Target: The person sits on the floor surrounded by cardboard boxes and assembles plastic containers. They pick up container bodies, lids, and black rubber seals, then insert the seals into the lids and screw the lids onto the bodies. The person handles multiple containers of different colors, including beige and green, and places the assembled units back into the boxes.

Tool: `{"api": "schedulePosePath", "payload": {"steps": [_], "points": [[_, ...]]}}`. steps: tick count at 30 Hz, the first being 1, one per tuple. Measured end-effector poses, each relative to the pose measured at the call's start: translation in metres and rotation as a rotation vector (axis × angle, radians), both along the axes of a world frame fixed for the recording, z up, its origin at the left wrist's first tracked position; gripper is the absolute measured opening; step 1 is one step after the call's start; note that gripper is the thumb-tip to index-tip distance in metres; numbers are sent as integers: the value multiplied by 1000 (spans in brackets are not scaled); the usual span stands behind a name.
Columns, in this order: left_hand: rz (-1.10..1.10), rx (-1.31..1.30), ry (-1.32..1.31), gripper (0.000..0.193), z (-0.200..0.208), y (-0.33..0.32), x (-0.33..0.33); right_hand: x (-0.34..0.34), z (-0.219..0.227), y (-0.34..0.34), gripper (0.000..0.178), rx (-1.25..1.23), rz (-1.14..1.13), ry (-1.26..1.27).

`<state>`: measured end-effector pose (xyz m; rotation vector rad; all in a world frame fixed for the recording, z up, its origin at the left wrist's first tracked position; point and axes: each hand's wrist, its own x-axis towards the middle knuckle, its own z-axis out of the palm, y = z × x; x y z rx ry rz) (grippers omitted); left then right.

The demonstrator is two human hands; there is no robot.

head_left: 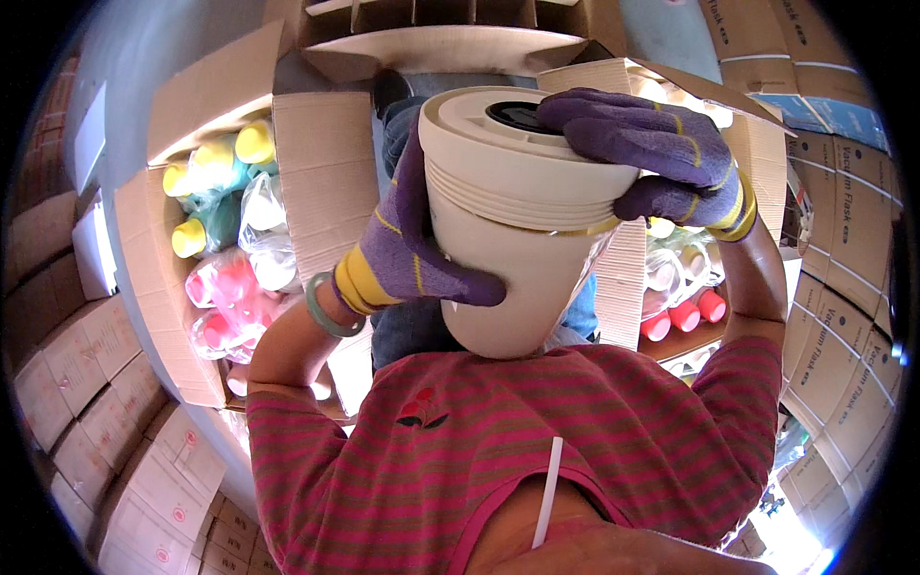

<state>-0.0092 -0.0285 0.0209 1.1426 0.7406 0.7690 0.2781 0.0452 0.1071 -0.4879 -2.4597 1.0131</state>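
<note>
A large cream vacuum flask [513,259] stands tilted in front of my chest, its broad ridged end up. A black disc [522,117] is set in that end. My left hand [417,235], in a purple and yellow knitted glove, clasps the flask's left side with the thumb across its front. With the same kind of glove on, my right hand [661,153] grips the right rim: fingers over the top by the disc, thumb low against the side. The flask's far side and my left fingertips are hidden.
On the left, an open carton [331,182] holds bagged bottles with yellow and pink caps. Another open carton [628,278], on the right, has red-capped bottles [683,316]. A divided box [446,48] lies ahead. Stacked cartons [834,335] line both sides.
</note>
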Motion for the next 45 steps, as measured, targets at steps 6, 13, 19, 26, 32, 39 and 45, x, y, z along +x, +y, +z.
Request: {"api": "schedulePosePath", "payload": {"steps": [6,13,19,26,32,39,45], "points": [[-54,123,-44,146,-9,-1,-2,1,-8,-7,59,176,62,-35],[156,165,-347,91,-14,26,8,9,-20,-5,58,169,111,3],[-29,708,-82,47,-27,86,14,17,-18,-8,57,13,10,23],[-57,704,-315,48,-26,91,30,27,-24,-7,54,-33,64,75],[-30,613,-186,36,-8,77,25,50,-82,-36,78,-489,-313,201],[19,971,220,30,38,54,38,24,-139,-6,54,-425,-246,389],[63,753,170,37,-17,74,10,-20,-16,-57,40,-311,-565,-68]]}}
